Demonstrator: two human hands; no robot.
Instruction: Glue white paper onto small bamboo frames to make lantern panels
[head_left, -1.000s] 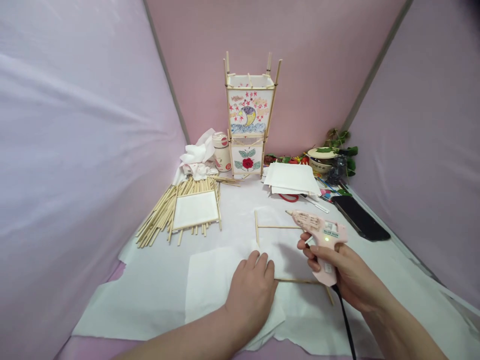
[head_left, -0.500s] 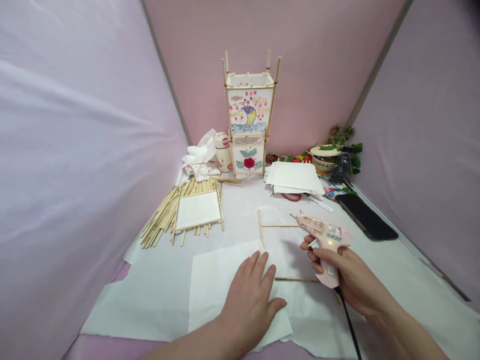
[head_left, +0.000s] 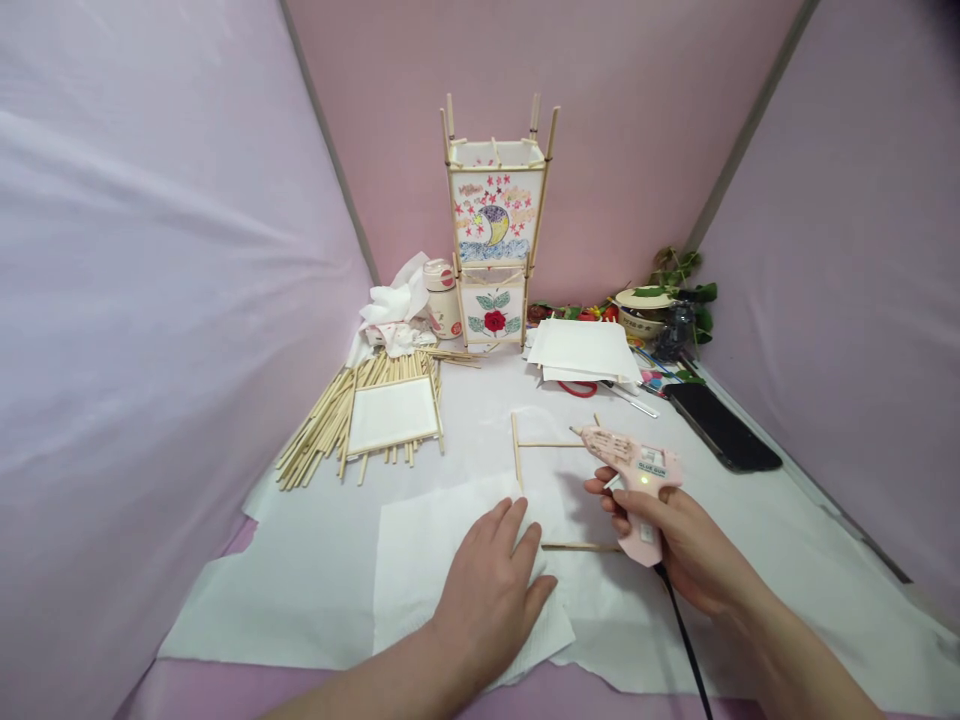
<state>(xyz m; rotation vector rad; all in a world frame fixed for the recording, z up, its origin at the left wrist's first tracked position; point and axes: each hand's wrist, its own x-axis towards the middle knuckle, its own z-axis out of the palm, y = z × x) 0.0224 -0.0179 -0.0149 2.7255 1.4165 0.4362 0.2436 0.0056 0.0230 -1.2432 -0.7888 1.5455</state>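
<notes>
My right hand grips a pink glue gun, its nozzle pointing left above the far bar of a stick frame. A small light glows on the gun, and a black cord hangs from its handle. My left hand lies flat with its fingers spread on a sheet of white paper towel. The fingertips reach the frame's left side, part of which is hidden under the hand and the paper. The near bar of the frame shows between my two hands.
A two-tier stick lantern with drawn panels stands at the back. At left a finished panel rests on a pile of sticks. White sheets, red-handled scissors and a phone lie at right.
The whole view has shifted slightly. The glue gun has moved a little left with my right hand, and the top of the frame's right stick now shows behind it. My left hand stays on the paper.
</notes>
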